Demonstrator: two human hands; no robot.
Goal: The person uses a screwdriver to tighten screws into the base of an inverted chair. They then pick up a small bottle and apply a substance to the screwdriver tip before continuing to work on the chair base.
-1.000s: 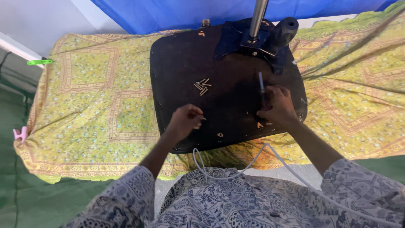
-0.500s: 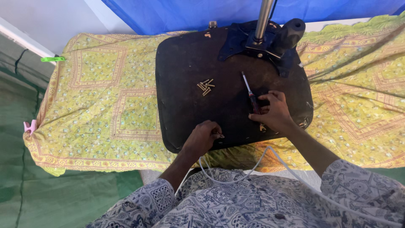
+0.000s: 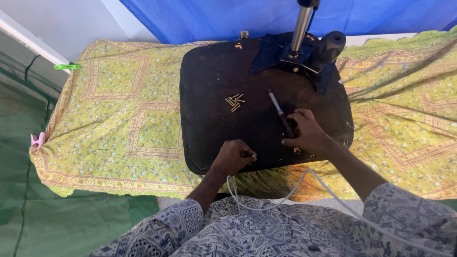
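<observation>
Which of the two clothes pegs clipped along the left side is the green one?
The green peg is the upper one, at the far left corner of the yellow cloth. The other, lower down on the cloth's left edge, is pink.

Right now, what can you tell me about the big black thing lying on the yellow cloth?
The black chair seat lies upside down on the yellow patterned cloth, its flat, dull underside facing up. A dark metal bracket with a shiny post sits near its far edge. A few small brass-coloured screws rest loose in the middle. The left hand touches the near edge, pinching a small screw, and the right hand holds a screwdriver against it.
</observation>
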